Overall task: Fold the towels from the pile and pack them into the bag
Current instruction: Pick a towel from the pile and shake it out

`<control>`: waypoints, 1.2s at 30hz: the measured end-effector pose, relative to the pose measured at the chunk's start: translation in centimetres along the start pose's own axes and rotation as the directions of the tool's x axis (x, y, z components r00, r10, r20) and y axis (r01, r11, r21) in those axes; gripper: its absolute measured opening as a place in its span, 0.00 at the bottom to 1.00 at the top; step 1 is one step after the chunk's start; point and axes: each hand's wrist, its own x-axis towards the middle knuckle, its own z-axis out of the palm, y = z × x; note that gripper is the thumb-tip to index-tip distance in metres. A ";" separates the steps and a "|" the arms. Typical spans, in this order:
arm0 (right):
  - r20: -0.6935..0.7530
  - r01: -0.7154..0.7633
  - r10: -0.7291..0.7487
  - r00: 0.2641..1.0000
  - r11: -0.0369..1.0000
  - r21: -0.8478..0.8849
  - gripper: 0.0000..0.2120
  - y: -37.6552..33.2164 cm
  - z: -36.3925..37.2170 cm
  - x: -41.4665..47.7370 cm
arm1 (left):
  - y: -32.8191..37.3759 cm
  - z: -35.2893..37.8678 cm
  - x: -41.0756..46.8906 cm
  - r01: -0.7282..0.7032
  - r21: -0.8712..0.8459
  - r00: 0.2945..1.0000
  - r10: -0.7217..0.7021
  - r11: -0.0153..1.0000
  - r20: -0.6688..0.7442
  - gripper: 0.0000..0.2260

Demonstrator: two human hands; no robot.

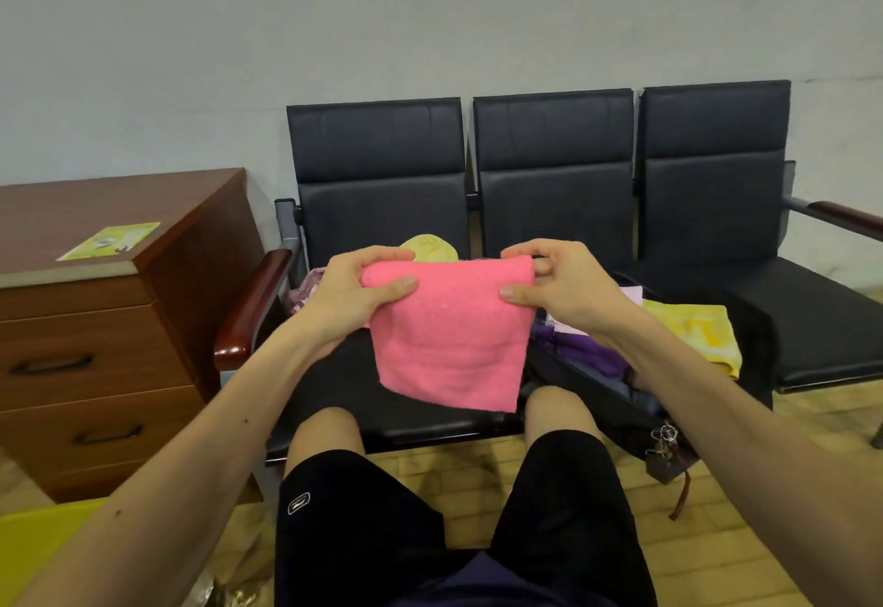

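Observation:
A pink towel (449, 339) hangs folded in the air above the left seat of the black bench. My left hand (353, 291) pinches its upper left corner and my right hand (559, 286) pinches its upper right corner. Behind the towel a small pile shows a yellow-green towel (432, 248) and a patterned pinkish cloth (306, 288). The dark bag (616, 396) lies open on the middle seat, with purple cloth (583, 353) inside and a folded yellow towel (697, 334) at its right side. My right forearm hides part of the bag.
The three-seat black bench (554, 167) stands against a pale wall, with wooden armrests (248, 310) at its ends. A brown drawer cabinet (95, 320) with a yellow-green leaflet (110, 241) stands left. My knees (325, 429) nearly touch the bench's front edge. Keys (664, 439) hang from the bag.

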 end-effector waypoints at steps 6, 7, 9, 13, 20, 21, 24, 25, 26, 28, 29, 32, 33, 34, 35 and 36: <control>-0.088 0.020 -0.041 0.995 0.974 -0.226 0.21 0.4 0.2 1.5 | 0.0 -0.8 1.1 0.000 0.124 0.997 -0.009 0.992 0.073 0.25; -0.094 0.025 -0.050 0.994 0.968 -0.249 0.19 0.5 0.2 1.6 | -0.1 -0.9 1.2 -0.001 0.155 0.996 -0.013 0.988 0.089 0.27; -0.104 0.041 -0.073 0.992 0.957 -0.286 0.15 0.7 0.0 1.9 | -0.3 -0.8 1.3 -0.023 0.225 0.991 -0.007 0.974 0.134 0.29; -0.103 0.043 -0.081 0.991 0.945 -0.325 0.10 1.7 -0.5 2.2 | -0.7 -0.1 1.6 -0.074 0.314 0.986 0.022 0.947 0.164 0.26; -0.059 0.038 -0.062 0.996 0.942 -0.334 0.11 3.5 -0.8 2.6 | -1.1 0.7 3.5 -0.039 0.392 0.998 0.018 0.919 0.057 0.13; -0.058 0.037 -0.061 0.996 0.934 -0.355 0.13 3.6 -0.9 2.6 | -1.0 1.0 3.7 -0.038 0.389 0.998 0.015 0.920 0.061 0.11; -0.053 0.019 -0.038 0.998 0.944 -0.329 0.14 4.0 -1.2 2.3 | -0.3 1.8 3.9 -0.048 0.368 0.997 0.020 0.928 0.079 0.08; -0.049 -0.001 -0.014 0.999 0.956 -0.294 0.12 4.1 -1.4 2.3 | -0.2 2.1 4.1 -0.059 0.364 0.996 0.030 0.930 0.084 0.07; -0.037 -0.023 0.014 0.999 0.969 -0.247 0.09 4.3 -1.7 2.2 | -0.1 2.4 4.1 -0.073 0.368 0.995 0.044 0.927 0.086 0.07; 0.016 -0.059 0.060 0.998 0.997 -0.054 0.05 5.0 -2.3 2.0 | 0.2 2.7 4.3 -0.127 0.386 0.991 0.099 0.914 0.091 0.07; 0.025 -0.080 0.078 0.997 0.992 0.097 0.05 5.3 -2.7 1.7 | 0.2 2.8 4.5 -0.158 0.358 0.986 0.131 0.920 0.100 0.08; -0.012 -0.098 0.128 0.992 0.812 0.575 0.20 5.8 -2.9 -0.2 | 1.3 3.3 4.8 -0.210 0.068 0.964 0.195 0.975 0.180 0.14; 0.010 -0.117 0.151 0.988 0.719 0.685 0.27 6.6 -2.8 -1.0 | 1.7 4.1 5.3 -0.202 -0.044 0.954 0.207 0.978 0.215 0.14; 0.068 -0.160 0.164 0.984 0.653 0.740 0.35 7.1 -1.9 -1.7 | 2.0 4.8 5.5 -0.189 -0.120 0.953 0.211 0.975 0.217 0.14; 0.135 -0.221 0.182 0.974 0.622 0.751 0.41 7.8 -1.0 -2.5 | 2.1 5.9 6.3 -0.180 -0.142 0.957 0.207 0.973 0.204 0.15; 0.190 -0.283 0.213 0.958 0.625 0.728 0.41 8.2 0.0 -3.2 | 2.0 6.9 6.8 -0.187 -0.125 0.960 0.208 0.974 0.187 0.15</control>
